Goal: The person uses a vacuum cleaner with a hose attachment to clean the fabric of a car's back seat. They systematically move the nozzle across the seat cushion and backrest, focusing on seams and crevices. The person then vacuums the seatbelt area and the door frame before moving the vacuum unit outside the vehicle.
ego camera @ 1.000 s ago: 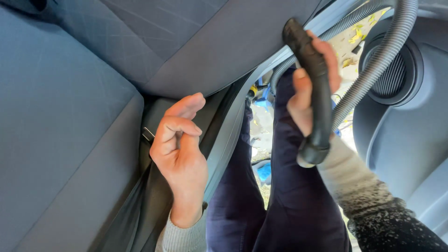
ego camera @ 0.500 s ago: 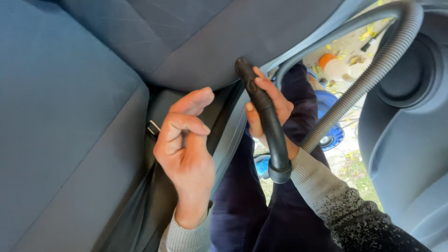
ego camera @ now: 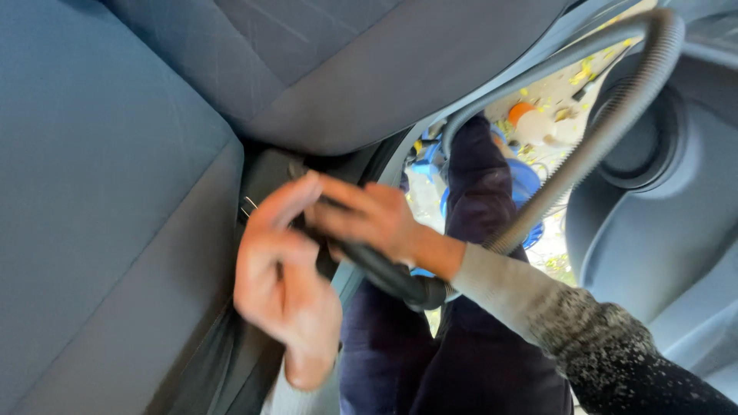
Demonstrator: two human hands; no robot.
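Black vacuum nozzle (ego camera: 377,269) gripped in right hand (ego camera: 369,219), left hand (ego camera: 280,284) just beside

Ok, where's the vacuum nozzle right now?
In the head view, the black vacuum nozzle sits centre frame in the right hand, its tip pointing into the dark gap beside the blue seat cushion, with the left hand right next to it.

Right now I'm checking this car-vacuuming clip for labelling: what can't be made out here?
- Nozzle tip, head view: hidden behind the blurred left hand.
- Right hand: grip on the nozzle smeared by motion.
- Grey hose: far end lost behind the seat.
- Seat gap: too dark to read.
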